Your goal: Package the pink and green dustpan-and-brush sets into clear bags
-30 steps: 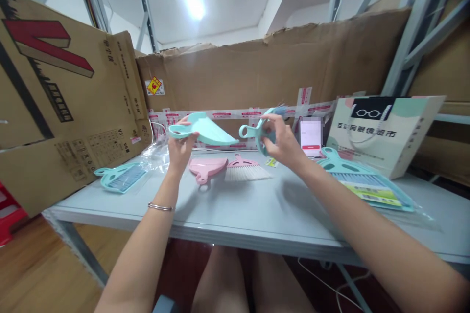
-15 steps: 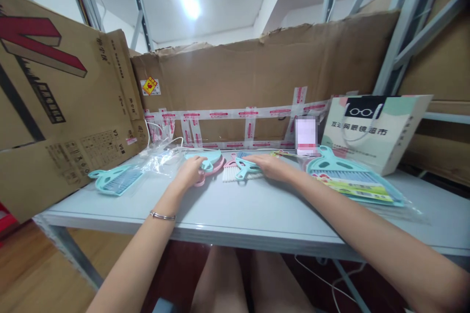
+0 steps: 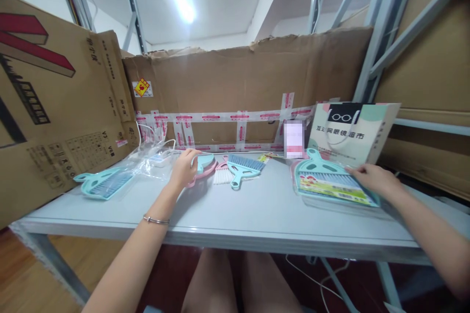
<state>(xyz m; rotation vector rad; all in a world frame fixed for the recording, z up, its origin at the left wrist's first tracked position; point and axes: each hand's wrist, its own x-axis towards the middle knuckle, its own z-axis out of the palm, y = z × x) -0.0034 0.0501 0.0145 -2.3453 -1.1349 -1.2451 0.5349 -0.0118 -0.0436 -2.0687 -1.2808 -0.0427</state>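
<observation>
My left hand (image 3: pixel 184 168) is beside the stacked pink and mint dustpans (image 3: pixel 205 163), its fingers loosely curved and apart; whether it touches them is hard to tell. Just right of that stack lie a mint hand brush with blue bristles (image 3: pixel 240 171) and, partly beneath it, a pink hand brush with white bristles (image 3: pixel 221 175). Over at the right, my right hand (image 3: pixel 374 177) pinches the upper right edge of a bagged dustpan set (image 3: pixel 330 176). That set shows a mint dustpan, a blue-bristled brush and a printed card, with a pink edge behind.
A second mint dustpan and brush (image 3: pixel 105 183) lies at the left, beside crumpled clear plastic (image 3: pixel 154 159). Cardboard boxes (image 3: pixel 220 83) wall the back and left of the table (image 3: pixel 235 215). A paper bag (image 3: pixel 352 134) and a small blurred upright item (image 3: pixel 294 139) stand at the back right.
My right hand has left the mint hand brush and moved right to the bagged dustpan set. The mint brush now lies turned, handle toward me. My left hand has loosened from the stacked dustpans.
</observation>
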